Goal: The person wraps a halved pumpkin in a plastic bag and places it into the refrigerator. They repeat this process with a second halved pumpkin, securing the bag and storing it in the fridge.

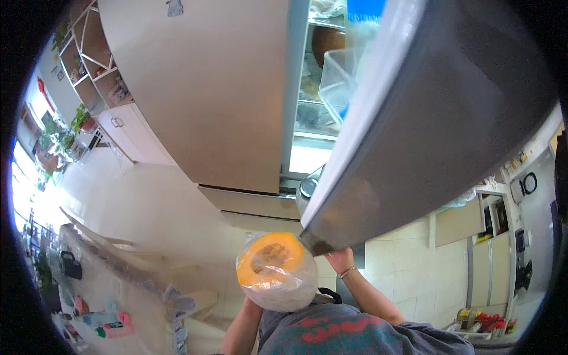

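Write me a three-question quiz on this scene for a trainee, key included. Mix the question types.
1. Multiple choice: where is the right hand?
A) On a potted plant
B) At the lower edge of the dark refrigerator door
C) On a pink bottle

2. True or false: the refrigerator door is fully shut.

3. Fill in: the cut pumpkin, its orange flesh showing, is wrapped in clear ____.

Key:
1. B
2. False; it stands open, with the shelf contents showing.
3. Plastic film
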A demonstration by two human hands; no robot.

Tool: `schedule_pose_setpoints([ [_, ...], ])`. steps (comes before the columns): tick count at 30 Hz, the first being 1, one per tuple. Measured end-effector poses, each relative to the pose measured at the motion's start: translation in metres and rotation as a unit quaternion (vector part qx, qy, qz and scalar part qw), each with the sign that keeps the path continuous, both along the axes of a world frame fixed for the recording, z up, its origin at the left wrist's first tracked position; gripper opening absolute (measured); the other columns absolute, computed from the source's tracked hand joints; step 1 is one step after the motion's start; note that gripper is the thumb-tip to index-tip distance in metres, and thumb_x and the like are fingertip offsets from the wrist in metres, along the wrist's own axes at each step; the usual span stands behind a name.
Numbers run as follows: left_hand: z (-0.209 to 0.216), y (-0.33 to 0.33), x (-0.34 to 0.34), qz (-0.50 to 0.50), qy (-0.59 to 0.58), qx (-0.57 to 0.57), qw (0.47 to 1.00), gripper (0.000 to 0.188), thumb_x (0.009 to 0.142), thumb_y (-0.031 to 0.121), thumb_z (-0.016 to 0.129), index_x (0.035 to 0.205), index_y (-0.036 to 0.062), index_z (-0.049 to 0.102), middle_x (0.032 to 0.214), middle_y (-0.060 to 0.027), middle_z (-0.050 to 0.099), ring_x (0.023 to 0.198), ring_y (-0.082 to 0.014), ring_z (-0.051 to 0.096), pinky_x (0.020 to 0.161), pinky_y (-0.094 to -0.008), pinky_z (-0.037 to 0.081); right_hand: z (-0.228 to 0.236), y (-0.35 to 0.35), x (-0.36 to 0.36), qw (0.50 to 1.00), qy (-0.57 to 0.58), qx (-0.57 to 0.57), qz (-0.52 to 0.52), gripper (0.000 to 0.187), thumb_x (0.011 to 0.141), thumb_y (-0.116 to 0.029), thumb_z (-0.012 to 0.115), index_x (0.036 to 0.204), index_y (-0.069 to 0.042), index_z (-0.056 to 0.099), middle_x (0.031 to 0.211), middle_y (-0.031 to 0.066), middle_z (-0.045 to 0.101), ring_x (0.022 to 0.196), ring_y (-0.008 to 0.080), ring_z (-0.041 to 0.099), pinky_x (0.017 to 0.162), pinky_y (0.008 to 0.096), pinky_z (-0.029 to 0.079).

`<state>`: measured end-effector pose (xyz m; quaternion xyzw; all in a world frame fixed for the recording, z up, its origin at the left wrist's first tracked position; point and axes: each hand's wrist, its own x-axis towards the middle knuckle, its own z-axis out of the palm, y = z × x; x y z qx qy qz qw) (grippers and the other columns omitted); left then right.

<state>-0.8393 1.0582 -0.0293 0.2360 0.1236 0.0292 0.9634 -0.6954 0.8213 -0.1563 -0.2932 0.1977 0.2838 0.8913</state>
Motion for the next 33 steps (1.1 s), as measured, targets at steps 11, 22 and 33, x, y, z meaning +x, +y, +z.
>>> schedule_pose_setpoints([
  [11,0.022,-0.019,0.007,-0.094,-0.033,-0.008,0.995,0.073,0.093,0.065,0.034,0.141,0.0095,0.038,0.141,-0.0093,0.045,0.126,-0.0278,0.046,0.107,-0.0420,0.036,-0.001,-0.137,-0.092,0.944,-0.088,-0.211,-0.238,0.036,0.093,-0.036,0.051,0.122,-0.016,0.053,0.119,0.0023,0.059,0.107,0.0212,0.055,0.086,0.0465,0.046],
  [22,0.051,-0.017,0.134,-0.170,-0.078,-0.038,0.982,0.072,0.093,0.064,0.034,0.140,0.0094,0.039,0.141,-0.0092,0.046,0.125,-0.0279,0.046,0.106,-0.0422,0.036,-0.032,-0.182,-0.073,0.834,0.031,-0.288,-0.470,0.027,0.091,-0.031,0.056,0.104,-0.007,0.059,0.082,0.0018,0.059,0.068,0.0141,0.056,0.056,0.0322,0.045],
  [33,0.079,-0.008,0.275,-0.155,-0.152,-0.117,0.969,0.071,0.093,0.063,0.035,0.140,0.0093,0.039,0.140,-0.0090,0.046,0.125,-0.0280,0.047,0.106,-0.0423,0.037,0.261,0.065,0.005,0.901,-0.354,-0.211,-0.133,0.067,0.096,-0.016,0.054,0.149,-0.004,0.013,0.149,0.0150,0.027,0.128,0.0266,0.044,0.099,0.0377,0.045],
])
